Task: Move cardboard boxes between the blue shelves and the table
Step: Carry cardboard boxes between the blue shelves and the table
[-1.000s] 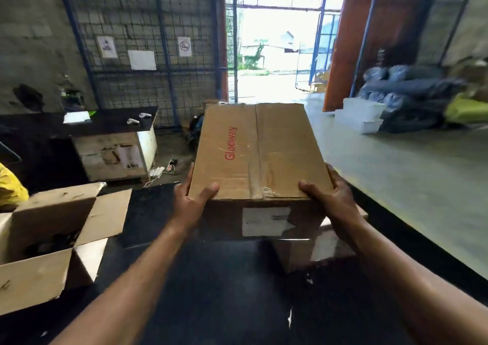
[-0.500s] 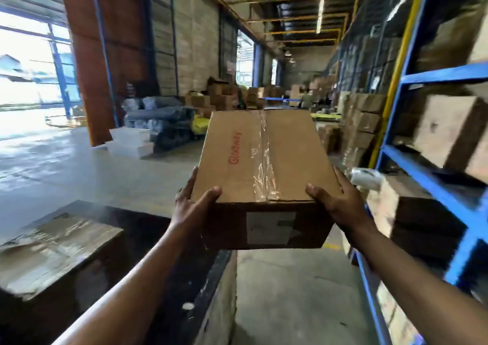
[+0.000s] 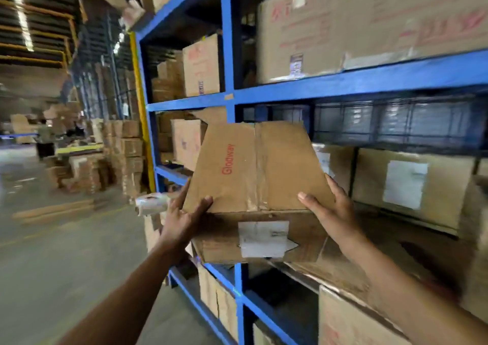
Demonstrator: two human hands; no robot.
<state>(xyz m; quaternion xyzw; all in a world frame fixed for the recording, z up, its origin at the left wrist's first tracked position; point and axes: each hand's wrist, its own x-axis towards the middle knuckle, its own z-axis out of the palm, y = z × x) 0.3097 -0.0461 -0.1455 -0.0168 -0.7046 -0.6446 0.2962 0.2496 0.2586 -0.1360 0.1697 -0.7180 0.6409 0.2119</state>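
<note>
I carry a brown cardboard box [image 3: 258, 170] with red "Glooway" lettering, clear tape along its top seam and a white label on its near face. My left hand [image 3: 184, 215] grips its near left corner, thumb on top. My right hand [image 3: 330, 210] grips the near right corner, thumb on top and fingers along the side. The box hangs in front of the blue shelves [image 3: 232, 98], level with the middle tier, just over that tier's front edge. The table is out of view.
Cardboard boxes [image 3: 412, 186] fill the middle tier to the right, and a large box [image 3: 369, 24] sits on the tier above. A flat cardboard sheet [image 3: 369, 260] lies on the shelf below the box. Stacked boxes [image 3: 124, 154] and open concrete floor [image 3: 66, 252] lie left.
I have turned right from the table, through the aisle, to face the blue shelves. The box has stayed in both hands and now hangs at the middle tier.
</note>
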